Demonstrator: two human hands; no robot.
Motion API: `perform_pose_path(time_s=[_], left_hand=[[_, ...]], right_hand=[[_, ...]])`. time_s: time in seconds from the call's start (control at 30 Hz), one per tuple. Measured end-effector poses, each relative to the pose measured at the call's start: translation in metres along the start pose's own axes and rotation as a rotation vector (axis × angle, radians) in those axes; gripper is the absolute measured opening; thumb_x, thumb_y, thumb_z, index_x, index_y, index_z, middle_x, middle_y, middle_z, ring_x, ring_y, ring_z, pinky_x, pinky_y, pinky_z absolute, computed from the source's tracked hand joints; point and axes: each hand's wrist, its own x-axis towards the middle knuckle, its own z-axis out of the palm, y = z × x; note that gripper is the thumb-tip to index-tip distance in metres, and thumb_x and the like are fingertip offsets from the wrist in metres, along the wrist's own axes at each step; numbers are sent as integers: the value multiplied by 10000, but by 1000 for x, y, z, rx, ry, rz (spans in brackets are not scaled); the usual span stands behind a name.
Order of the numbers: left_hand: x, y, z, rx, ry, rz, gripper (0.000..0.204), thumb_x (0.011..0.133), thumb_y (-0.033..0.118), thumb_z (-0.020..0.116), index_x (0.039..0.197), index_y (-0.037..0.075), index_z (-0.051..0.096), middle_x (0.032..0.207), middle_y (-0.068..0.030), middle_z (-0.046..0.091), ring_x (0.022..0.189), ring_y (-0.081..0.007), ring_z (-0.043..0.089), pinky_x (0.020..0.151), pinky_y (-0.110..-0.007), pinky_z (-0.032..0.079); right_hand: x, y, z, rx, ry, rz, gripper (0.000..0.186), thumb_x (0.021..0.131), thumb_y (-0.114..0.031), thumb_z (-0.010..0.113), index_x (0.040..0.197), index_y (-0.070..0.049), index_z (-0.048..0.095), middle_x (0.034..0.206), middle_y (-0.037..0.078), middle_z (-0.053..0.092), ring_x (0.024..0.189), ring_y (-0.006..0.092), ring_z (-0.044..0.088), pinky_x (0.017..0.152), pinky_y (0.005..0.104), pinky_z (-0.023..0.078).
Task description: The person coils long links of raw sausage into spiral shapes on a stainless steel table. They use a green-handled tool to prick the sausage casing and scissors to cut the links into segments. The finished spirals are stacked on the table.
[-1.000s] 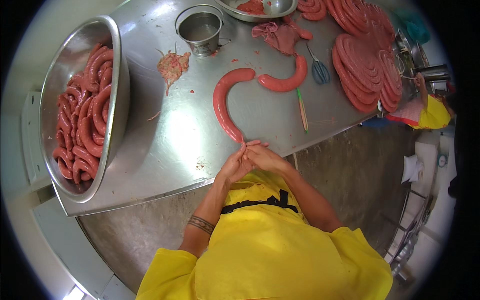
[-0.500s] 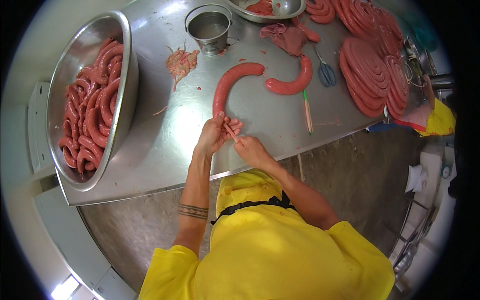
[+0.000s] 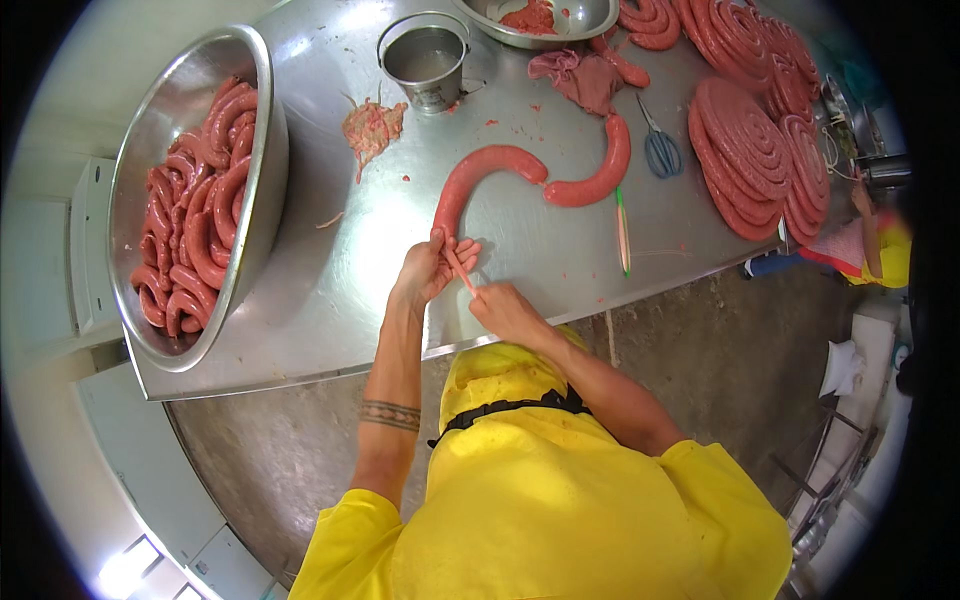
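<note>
A plump pink sausage curves over the steel table, its near end pinched in my left hand. From there a thin, slack end of casing runs to my right hand, whose fingers are closed around its tip close to the table's front edge. A narrow twist joins this sausage to a second curved link on the right. That link's upper end meets a crumpled heap of pink casing.
At left stands a large steel basin of sausages. Scissors and a slim green-and-white tool lie right of the links. Farther back are a metal pail, scraps, a bowl and coiled sausage. Another person's arm shows at far right.
More casing shows between my hands, as my right hand has drawn slightly down and away from the left. The whole view has shifted a little; the far-right person has moved.
</note>
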Motion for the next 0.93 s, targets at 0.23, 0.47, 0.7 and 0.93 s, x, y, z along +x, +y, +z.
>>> perform_pose_path(time_s=[0.23,0.47,0.7,0.93], left_hand=[[-4,-2,1,-77,-23,119,305,1108,258,414,1024,19,584,649,48,470,545,-59,390,548,-234,357],[3,-16,3,265,69,202,311,1104,272,436,998,27,596,635,14,516,535,-80,427,541,-250,393],[3,-54,-25,1312,468,589,396,1082,216,393,888,-28,637,717,-220,686,656,-332,680,604,-420,522],[-4,-48,-38,1529,241,638,318,1001,246,564,898,-34,672,758,-258,691,713,-445,696,688,-513,554]], right_hand=[[-5,-3,4,34,15,-44,294,887,-191,514,795,73,604,769,343,586,779,512,622,678,563,483],[-4,19,-3,-30,-36,-133,258,927,-175,519,861,55,619,859,320,622,840,480,624,742,534,487],[-17,131,-127,-685,991,126,239,887,-11,590,1108,80,592,1031,292,604,995,431,587,884,506,451],[-33,176,-138,-302,569,446,511,870,-26,620,1350,78,476,1250,304,545,1203,470,496,1052,543,367]])
